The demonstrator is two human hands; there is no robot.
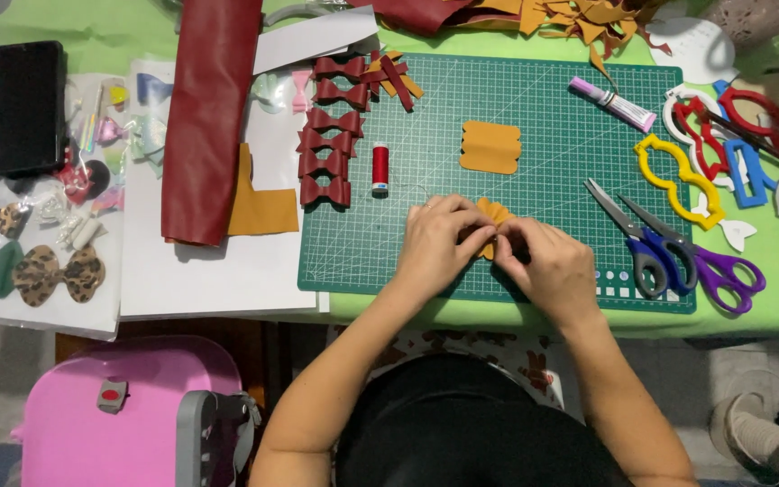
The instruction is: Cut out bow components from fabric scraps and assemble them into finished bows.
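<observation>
Both hands on small pleated mustard-orange leather piece (pixel 492 216): left hand (pixel 439 243) fingers pinching its left side, right hand (pixel 547 261) fingers pinching right side. Piece sits between fingertips, over green cutting mat (pixel 543 117) on bench. Red thread spool (pixel 380 169) just up-left of left fingers, flat mustard cutout (pixel 490 146) straight above.

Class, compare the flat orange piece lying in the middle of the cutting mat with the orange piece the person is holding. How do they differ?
The flat orange piece lies spread out and untouched on the green cutting mat; the pinched orange piece is gathered into folds between the left hand and right hand. The flat one shows its whole outline; the pinched one is mostly hidden. Both share the same orange colour.
</observation>
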